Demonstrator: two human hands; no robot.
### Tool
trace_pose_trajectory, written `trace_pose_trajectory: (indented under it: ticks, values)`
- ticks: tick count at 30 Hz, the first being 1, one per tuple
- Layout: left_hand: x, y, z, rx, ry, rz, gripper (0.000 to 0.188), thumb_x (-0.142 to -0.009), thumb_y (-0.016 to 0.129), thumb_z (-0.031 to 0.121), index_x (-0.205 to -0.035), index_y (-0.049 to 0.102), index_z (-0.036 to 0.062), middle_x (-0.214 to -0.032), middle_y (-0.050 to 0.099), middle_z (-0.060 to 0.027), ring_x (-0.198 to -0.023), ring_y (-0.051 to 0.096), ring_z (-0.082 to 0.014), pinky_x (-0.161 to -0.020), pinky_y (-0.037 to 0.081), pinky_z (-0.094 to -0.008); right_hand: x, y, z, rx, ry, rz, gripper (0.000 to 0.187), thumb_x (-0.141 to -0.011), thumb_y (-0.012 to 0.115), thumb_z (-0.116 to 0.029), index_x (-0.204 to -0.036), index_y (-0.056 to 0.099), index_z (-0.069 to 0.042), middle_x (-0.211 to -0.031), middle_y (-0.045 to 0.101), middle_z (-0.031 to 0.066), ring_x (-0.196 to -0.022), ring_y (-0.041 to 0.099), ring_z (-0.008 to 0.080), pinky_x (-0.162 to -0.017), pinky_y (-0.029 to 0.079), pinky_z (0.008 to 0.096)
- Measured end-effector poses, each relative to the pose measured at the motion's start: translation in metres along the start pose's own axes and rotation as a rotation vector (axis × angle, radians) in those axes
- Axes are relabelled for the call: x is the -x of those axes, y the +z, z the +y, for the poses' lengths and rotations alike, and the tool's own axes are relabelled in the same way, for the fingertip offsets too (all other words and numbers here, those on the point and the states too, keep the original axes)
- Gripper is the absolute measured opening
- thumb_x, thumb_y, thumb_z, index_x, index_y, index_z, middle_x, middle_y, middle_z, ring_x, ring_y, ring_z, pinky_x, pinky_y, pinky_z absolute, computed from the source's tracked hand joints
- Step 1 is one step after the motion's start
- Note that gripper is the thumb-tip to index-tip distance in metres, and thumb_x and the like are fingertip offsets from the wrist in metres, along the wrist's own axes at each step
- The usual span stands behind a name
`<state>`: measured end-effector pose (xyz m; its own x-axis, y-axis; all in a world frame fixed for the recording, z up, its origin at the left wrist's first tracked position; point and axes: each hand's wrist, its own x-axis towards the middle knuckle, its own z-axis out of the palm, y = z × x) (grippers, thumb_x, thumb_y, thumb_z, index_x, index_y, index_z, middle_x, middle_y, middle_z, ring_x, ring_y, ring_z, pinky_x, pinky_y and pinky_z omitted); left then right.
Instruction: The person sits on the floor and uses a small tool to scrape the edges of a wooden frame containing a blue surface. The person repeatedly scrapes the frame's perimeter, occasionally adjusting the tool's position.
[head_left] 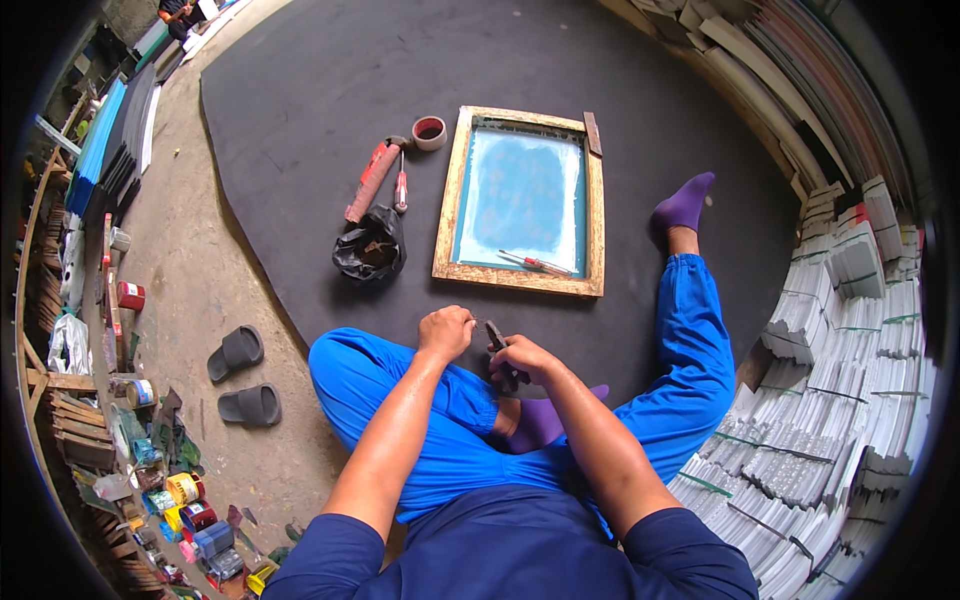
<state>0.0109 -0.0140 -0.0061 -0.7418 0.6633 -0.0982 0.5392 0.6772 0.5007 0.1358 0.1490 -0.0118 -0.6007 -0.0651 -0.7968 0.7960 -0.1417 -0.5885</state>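
My left hand (446, 332) is closed in a pinch above my bent leg; what sits between its fingertips is too small to name. Close by, my right hand (522, 360) grips dark-handled pliers (495, 336), their jaws pointing up toward the left hand. Beyond both hands lies a wooden screen frame (450, 215) with blue-and-white mesh (525, 190). A screwdriver (535, 262) with a red and clear handle rests across its near side. Left of the frame are an open black plastic bag (370, 245), a red-handled hammer (372, 182), another screwdriver (401, 188) and a tape roll (429, 133).
A dark mat (300, 90) spreads under everything. Black slippers (240, 352) lie on the concrete at left, near shelving with paint cans (185, 488). Stacked white bundles (800, 400) line the right side. A small dark strip (593, 134) touches the frame's far right corner. Another person (180, 15) sits far left.
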Motion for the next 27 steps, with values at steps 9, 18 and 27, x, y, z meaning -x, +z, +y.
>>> trace_pose_trajectory:
  ticks: [9, 18, 27]
  values:
    - [-0.003, -0.01, -0.002, -0.19, -0.283, -0.232, 0.032, -0.084, 0.076, 0.044, -0.087, 0.079, 0.0118, -0.088, 0.075, -0.0169, -0.087, 0.074, -0.035, -0.078, 0.058, -0.0467, -0.003, -0.068, -0.022, -0.041, -0.038, 0.334, 0.016, -0.089, 0.064, -0.01, -0.093, 0.059, 0.004, -0.079, 0.063, 0.0154, -0.065, 0.067, 0.0274, -0.055, 0.054, 0.0437]
    - [-0.006, -0.004, 0.0, -0.153, -0.294, -0.204, 0.045, -0.083, 0.072, 0.054, -0.083, 0.079, 0.0096, -0.085, 0.075, -0.0174, -0.086, 0.073, -0.0365, -0.076, 0.057, -0.0474, 0.002, -0.076, -0.047, 0.004, -0.007, 0.394, 0.026, -0.089, 0.064, -0.011, -0.104, 0.057, 0.009, -0.085, 0.063, 0.0187, -0.065, 0.068, 0.0299, -0.053, 0.052, 0.0442]
    - [-0.011, -0.001, 0.001, -0.113, -0.283, -0.198, 0.044, -0.084, 0.071, 0.053, -0.081, 0.078, 0.0092, -0.083, 0.074, -0.0179, -0.083, 0.073, -0.037, -0.074, 0.057, -0.0479, -0.005, -0.074, -0.052, 0.064, 0.007, 0.428, 0.018, -0.084, 0.054, -0.008, -0.082, 0.058, 0.01, -0.065, 0.059, 0.0197, -0.05, 0.061, 0.0291, -0.041, 0.044, 0.0418]
